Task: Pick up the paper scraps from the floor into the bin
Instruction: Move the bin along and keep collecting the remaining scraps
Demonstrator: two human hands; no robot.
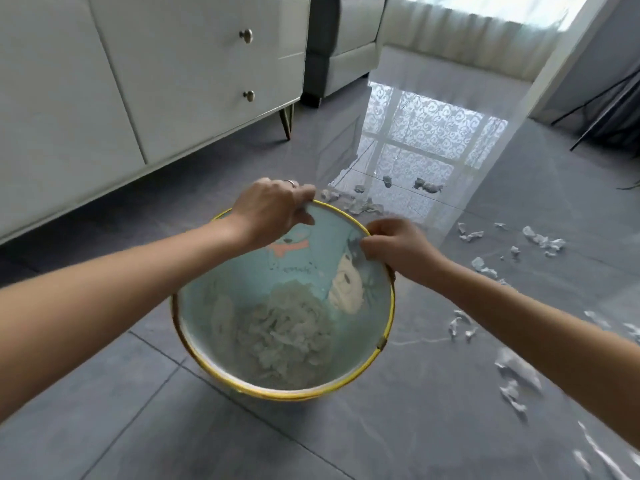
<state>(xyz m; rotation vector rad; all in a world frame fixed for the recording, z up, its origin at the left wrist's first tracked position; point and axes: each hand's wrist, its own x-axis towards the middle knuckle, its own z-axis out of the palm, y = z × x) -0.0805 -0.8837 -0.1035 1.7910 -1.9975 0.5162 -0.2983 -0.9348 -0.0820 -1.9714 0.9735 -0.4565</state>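
Observation:
A round light-blue bin [207, 306] with a yellow rim stands on the grey tiled floor, centre of view, with a heap of crumpled paper [277, 341] in its bottom. My left hand [270, 211] grips the far rim, fingers curled over it. My right hand [398, 245] pinches the rim on the far right side. White paper scraps lie scattered on the floor: a cluster beyond the bin [360, 202], several at right [543, 240], and more near my right forearm [516, 375].
A white drawer cabinet [173, 81] on thin legs runs along the left. A grey sofa [343, 46] stands at the back, a curtained window behind it. Dark stand legs [602, 105] rise at far right. The glossy floor reflects the window.

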